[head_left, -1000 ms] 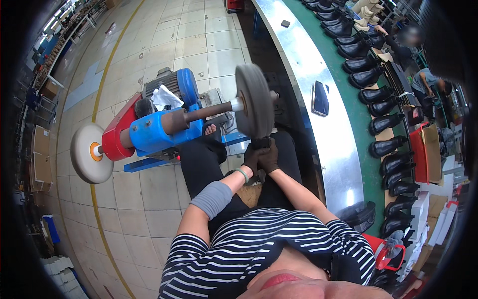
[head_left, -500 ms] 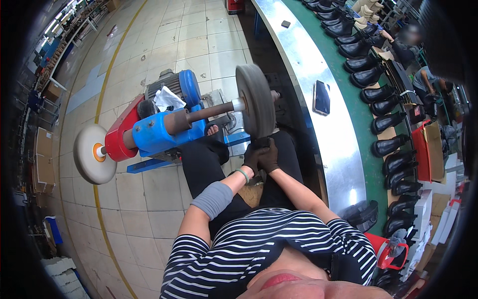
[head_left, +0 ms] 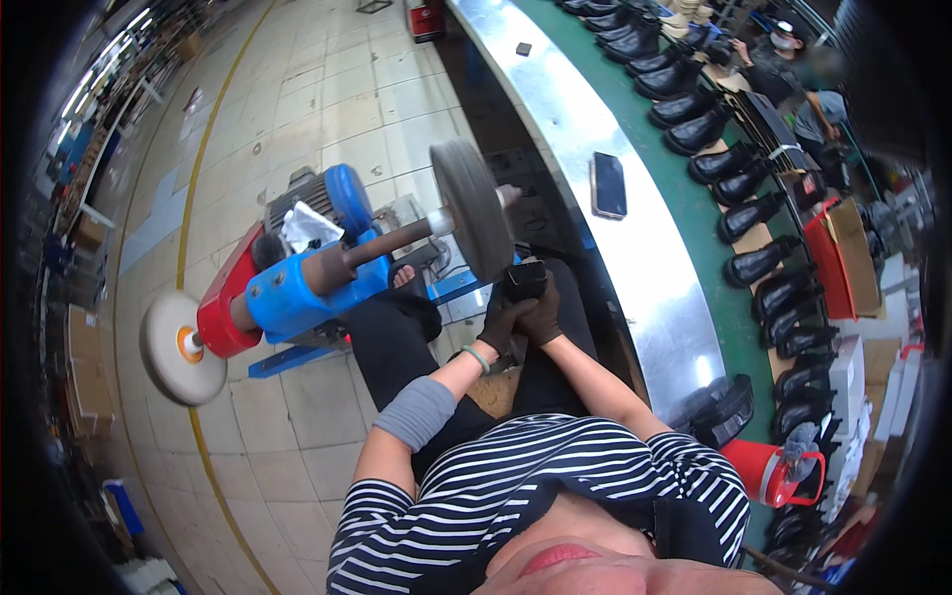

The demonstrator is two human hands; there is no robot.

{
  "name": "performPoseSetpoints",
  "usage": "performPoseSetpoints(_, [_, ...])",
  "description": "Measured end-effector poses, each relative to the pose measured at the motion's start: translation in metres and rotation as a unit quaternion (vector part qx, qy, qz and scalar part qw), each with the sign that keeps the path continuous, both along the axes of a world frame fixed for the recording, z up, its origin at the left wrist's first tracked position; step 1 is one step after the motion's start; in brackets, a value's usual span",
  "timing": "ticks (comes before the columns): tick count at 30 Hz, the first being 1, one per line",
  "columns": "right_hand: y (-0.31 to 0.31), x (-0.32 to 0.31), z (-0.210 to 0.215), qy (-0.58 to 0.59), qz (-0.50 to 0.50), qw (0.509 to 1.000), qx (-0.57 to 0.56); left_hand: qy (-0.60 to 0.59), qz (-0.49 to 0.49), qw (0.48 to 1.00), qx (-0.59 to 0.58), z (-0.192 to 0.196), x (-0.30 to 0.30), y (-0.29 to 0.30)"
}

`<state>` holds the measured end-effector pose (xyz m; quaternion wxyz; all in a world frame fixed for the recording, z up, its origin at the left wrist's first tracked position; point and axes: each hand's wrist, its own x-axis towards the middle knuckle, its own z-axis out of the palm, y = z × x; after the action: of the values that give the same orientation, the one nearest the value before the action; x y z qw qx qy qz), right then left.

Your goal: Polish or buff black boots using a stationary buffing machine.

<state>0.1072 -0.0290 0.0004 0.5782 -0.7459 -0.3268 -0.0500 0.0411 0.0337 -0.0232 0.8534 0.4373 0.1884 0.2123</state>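
Note:
Both my hands wear dark gloves and are closed around a black shoe [head_left: 526, 281], much of which the fingers hide. My left hand [head_left: 502, 325] grips it from the left and below, and my right hand [head_left: 541, 315] wraps its right side. The shoe is just below and right of the lower edge of a dark grey buffing wheel [head_left: 470, 210]; whether they touch I cannot tell. This wheel sits on the right end of the shaft of a blue and red buffing machine [head_left: 288, 282].
A paler wheel [head_left: 164, 342] is on the machine's left end. Along my right runs a metal ledge [head_left: 650, 288] bearing a phone [head_left: 608, 188]. Beyond it, black shoes [head_left: 746, 216] line a green belt. A red mug [head_left: 752, 470] stands near my right elbow. People work at far right.
The view has shifted, moving the machine and ledge left in the picture. In my hands the shoe has turned, showing more of its black end beside the wheel's lower edge.

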Motion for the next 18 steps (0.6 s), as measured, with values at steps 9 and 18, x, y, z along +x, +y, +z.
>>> performPoseSetpoints(9, [-0.142, 0.145, 0.093, 0.086, -0.058, 0.951, -0.291, 0.042, -0.235, 0.968, 0.074, 0.053, 0.018, -0.012])
performPoseSetpoints(18, [-0.292, 0.195, 0.101, 0.157, -0.088, 0.873, -0.454, 0.204, -0.261, 0.937, 0.113, 0.025, 0.023, -0.015])
